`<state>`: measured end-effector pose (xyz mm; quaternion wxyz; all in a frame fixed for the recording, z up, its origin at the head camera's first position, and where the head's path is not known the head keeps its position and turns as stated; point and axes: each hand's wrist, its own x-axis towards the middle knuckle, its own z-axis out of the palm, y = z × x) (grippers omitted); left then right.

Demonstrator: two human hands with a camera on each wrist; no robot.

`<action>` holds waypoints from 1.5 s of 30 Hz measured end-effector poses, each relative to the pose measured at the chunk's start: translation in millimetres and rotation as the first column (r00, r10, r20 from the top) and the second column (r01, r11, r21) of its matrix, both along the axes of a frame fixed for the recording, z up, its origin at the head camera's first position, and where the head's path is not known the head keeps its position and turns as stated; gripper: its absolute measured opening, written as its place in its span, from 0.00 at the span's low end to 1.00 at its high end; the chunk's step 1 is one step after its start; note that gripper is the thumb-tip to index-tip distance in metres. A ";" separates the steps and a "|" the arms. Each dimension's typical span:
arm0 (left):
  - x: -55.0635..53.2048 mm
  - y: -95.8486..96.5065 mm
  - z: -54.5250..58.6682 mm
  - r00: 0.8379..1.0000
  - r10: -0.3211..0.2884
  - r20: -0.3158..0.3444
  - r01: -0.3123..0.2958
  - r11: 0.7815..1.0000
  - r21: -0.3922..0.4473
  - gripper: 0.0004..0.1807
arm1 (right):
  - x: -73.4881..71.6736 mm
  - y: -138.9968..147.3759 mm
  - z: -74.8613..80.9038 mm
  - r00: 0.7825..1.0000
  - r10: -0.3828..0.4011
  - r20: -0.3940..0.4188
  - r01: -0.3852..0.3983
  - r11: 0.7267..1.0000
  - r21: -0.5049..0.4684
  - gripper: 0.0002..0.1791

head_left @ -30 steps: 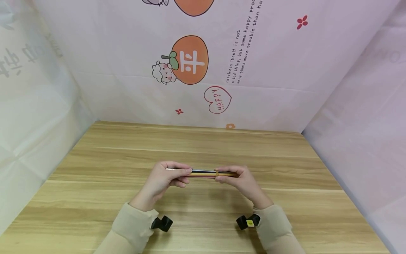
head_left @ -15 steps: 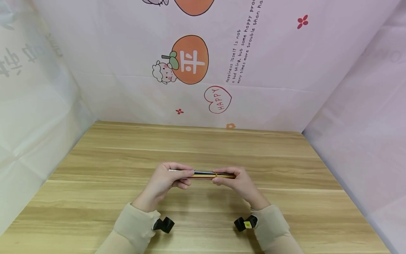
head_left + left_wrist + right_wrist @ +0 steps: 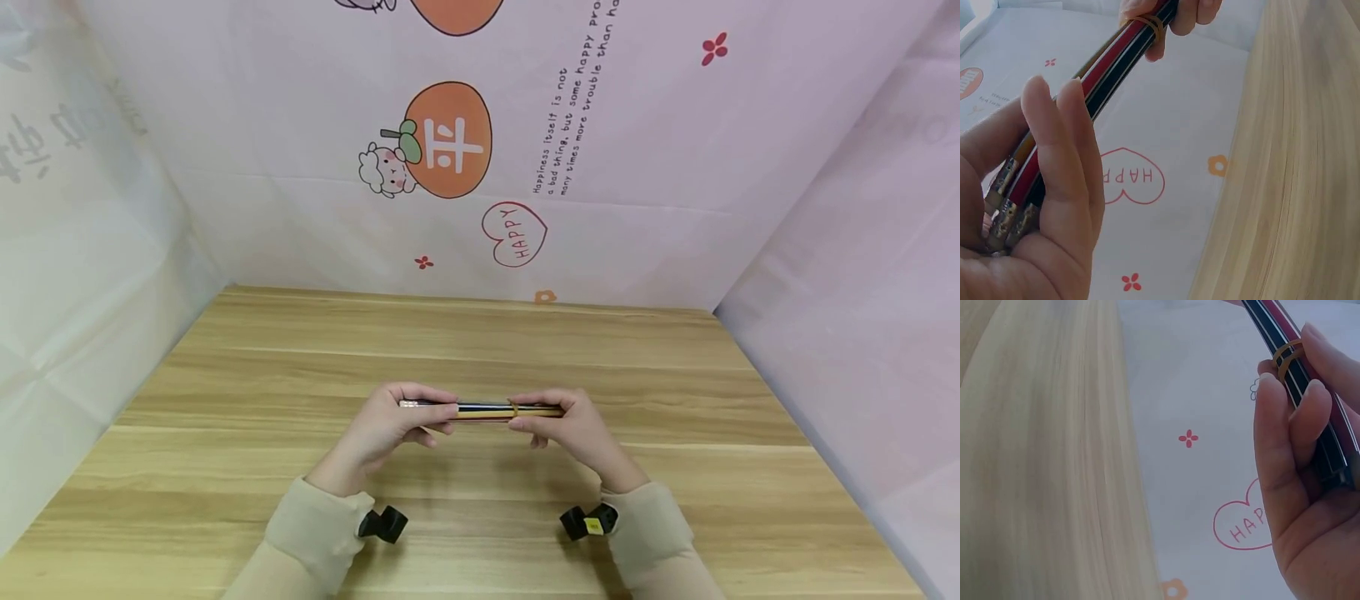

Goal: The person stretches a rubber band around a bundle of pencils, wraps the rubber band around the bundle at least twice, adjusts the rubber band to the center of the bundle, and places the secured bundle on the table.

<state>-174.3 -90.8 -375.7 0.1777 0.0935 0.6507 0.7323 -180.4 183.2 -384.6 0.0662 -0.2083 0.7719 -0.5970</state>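
A bundle of pencils [image 3: 483, 411], striped in black, yellow and red, is held level above the table between both hands. My left hand [image 3: 386, 425] grips the end with metal ferrules [image 3: 1004, 219], its fingers curled round the shafts. At the other end my right hand [image 3: 577, 427] holds the pencils, thumb and fingers right at a yellowish rubber band [image 3: 1286, 356]. In the left wrist view the rubber band [image 3: 1149, 26] loops round the bundle more than once. The palms hide part of both pencil ends.
The wood-grain table [image 3: 480, 342] spreads under the hands. A white printed cloth [image 3: 300, 167] stands as a wall behind it, with plain cloth sides at left and right. Black wrist cameras [image 3: 384, 524] sit on the beige sleeves [image 3: 318, 525].
Both hands keep their hold on the pencils. The right hand shifts slightly left, then back right, and some of its lower fingers now show beneath the bundle.
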 end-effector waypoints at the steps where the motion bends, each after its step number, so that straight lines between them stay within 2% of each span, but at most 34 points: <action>1: -0.2 -0.2 -0.1 1.000 -0.006 -0.006 0.006 1.000 0.013 0.20 | 0.1 0.5 0.7 1.000 -0.005 0.000 0.005 1.000 0.004 0.21; 5: -0.6 0.5 -0.5 1.000 -0.016 -0.024 0.018 0.998 0.056 0.22 | 0.3 3.4 3.3 1.000 -0.023 0.003 0.023 1.000 0.012 0.21; 10: -0.9 1.4 -1.1 1.000 0.002 -0.026 0.000 0.999 0.048 0.16 | 1.1 7.7 7.4 1.000 -0.025 0.009 0.024 1.000 0.019 0.21; 14: 0.0 1.7 -1.5 1.000 0.013 -0.017 -0.012 0.999 0.046 0.17 | 1.8 7.2 8.6 0.998 -0.063 0.004 0.062 0.996 0.060 0.19; 18: 1.0 2.7 -2.1 1.000 0.012 -0.011 -0.012 0.999 0.052 0.19 | 1.9 3.1 6.6 0.995 -0.060 -0.075 0.066 0.995 0.081 0.17; 21: 1.7 3.3 -2.3 1.000 0.011 -0.012 -0.010 0.998 0.056 0.19 | 2.7 -0.3 5.3 0.990 -0.032 -0.140 0.041 0.997 0.063 0.16; 24: 2.1 4.2 -1.9 1.000 0.008 -0.018 -0.007 0.998 0.057 0.20 | 4.1 -3.1 5.5 0.986 -0.012 -0.168 0.019 0.999 0.039 0.16; 26: 2.1 5.2 -2.2 1.000 0.002 -0.017 -0.001 0.999 0.051 0.19 | 4.6 -4.6 5.6 0.978 0.003 -0.208 0.008 0.998 0.055 0.15; 31: 2.6 10.2 -6.0 0.999 -0.009 -0.034 0.010 0.999 0.036 0.17 | 5.0 -10.7 4.6 0.926 0.044 -0.375 0.030 0.982 0.189 0.14; 33: 2.9 12.1 -7.2 0.999 -0.014 -0.046 0.016 0.999 0.035 0.16 | 5.3 -13.0 4.0 0.913 0.060 -0.403 0.031 0.976 0.216 0.13; 39: 3.2 12.3 -6.8 0.999 -0.013 -0.046 0.015 0.999 0.036 0.16 | 6.6 -14.7 3.7 0.919 0.052 -0.390 0.046 0.970 0.237 0.16; 45: 1.9 10.7 -7.5 0.999 -0.017 -0.038 0.018 0.999 0.034 0.15 | 7.7 -12.1 6.8 0.937 0.037 -0.347 0.063 0.961 0.270 0.20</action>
